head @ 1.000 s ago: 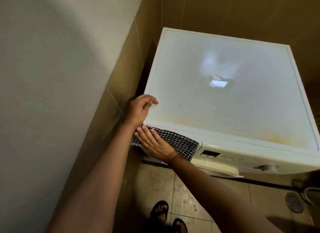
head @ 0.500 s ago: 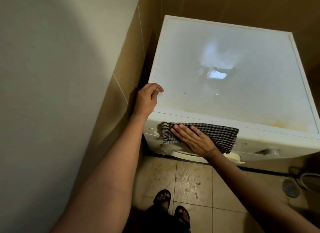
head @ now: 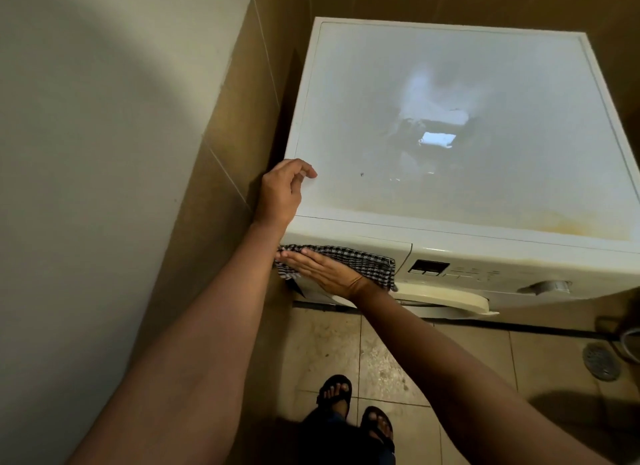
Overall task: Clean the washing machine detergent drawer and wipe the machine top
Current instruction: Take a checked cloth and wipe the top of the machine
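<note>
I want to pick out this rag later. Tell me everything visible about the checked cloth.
The checked cloth is thin black-and-white fabric, spread flat against the upper left front of the washing machine, left of the display. The right hand presses it with straight fingers, covering part of it. Its left end bunches; its lower right corner hangs loose.

The washing machine [head: 450, 84] in the upper right of the frame is white, its top greyish with a yellow-brown stain [head: 561, 222] toward the lower right corner, and its display [head: 427, 267] is black. The cloth [head: 363, 260] at centre has a small black-and-white check. The wall [head: 104, 153] at left is off-white, the wall tiles [head: 242, 118] tan, the floor [head: 381, 354] mottled beige, and the sandals [head: 334, 392] at the bottom black.
</note>
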Action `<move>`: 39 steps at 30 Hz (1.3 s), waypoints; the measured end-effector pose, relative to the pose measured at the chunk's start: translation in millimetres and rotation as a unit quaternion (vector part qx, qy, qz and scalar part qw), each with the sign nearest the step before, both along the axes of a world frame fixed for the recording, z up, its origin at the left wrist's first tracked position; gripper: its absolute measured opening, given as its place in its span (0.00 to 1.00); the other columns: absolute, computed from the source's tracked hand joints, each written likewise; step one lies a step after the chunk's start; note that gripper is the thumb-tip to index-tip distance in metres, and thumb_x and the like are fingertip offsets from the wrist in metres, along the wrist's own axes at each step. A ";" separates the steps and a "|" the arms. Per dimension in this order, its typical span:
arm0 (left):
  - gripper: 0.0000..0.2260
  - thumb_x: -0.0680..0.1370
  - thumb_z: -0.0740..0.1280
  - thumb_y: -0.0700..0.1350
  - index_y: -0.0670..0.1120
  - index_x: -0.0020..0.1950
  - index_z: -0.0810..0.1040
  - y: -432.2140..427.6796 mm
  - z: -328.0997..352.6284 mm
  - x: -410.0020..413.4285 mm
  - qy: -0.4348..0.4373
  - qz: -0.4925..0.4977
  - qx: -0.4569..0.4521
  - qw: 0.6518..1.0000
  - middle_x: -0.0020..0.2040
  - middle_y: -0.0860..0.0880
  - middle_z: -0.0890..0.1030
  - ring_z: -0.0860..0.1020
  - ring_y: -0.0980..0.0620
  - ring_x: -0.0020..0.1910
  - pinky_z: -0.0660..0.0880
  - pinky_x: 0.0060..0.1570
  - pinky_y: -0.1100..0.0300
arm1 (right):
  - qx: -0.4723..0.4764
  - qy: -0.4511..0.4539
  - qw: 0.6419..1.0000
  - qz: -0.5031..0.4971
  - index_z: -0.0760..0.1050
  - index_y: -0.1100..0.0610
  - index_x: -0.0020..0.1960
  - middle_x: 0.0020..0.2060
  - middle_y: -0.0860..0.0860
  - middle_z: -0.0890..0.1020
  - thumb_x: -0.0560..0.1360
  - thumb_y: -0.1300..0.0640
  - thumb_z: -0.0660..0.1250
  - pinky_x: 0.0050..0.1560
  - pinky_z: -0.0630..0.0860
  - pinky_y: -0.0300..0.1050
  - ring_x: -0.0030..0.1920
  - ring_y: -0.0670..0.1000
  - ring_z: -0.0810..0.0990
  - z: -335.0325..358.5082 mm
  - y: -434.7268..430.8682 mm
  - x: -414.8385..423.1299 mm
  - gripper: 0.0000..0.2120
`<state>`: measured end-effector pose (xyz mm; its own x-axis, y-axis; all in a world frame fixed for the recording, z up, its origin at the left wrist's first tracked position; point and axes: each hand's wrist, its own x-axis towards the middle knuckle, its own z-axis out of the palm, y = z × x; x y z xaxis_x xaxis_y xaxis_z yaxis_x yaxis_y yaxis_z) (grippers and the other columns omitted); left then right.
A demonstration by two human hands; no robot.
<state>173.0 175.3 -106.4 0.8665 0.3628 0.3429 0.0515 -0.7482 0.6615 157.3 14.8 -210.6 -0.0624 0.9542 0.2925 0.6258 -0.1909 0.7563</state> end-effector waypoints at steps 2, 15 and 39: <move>0.10 0.77 0.63 0.29 0.39 0.47 0.83 -0.5 -1.2 -0.5 0.000 0.003 0.011 1.000 0.49 0.43 0.83 0.77 0.57 0.46 0.67 0.44 0.82 | -0.051 -0.037 0.998 -0.005 0.41 0.64 0.77 0.75 0.64 0.41 0.81 0.50 0.45 0.75 0.40 0.56 0.76 0.58 0.43 -10.6 -23.1 5.0 0.31; 0.10 0.76 0.63 0.30 0.39 0.46 0.83 -3.7 -3.4 1.1 -0.001 0.020 -0.013 1.000 0.47 0.45 0.84 0.77 0.58 0.41 0.67 0.42 0.81 | 0.285 0.202 0.916 -0.196 0.42 0.56 0.78 0.77 0.53 0.39 0.77 0.41 0.59 0.76 0.37 0.51 0.77 0.51 0.38 15.6 -67.8 -1.2 0.41; 0.12 0.79 0.60 0.42 0.44 0.48 0.84 2.1 -6.1 -1.5 0.004 -0.013 -0.045 0.999 0.49 0.50 0.84 0.82 0.52 0.48 0.80 0.50 0.56 | -0.014 0.052 0.989 -0.138 0.37 0.53 0.78 0.77 0.51 0.37 0.71 0.49 0.68 0.75 0.35 0.49 0.76 0.51 0.37 -15.7 -123.2 10.7 0.48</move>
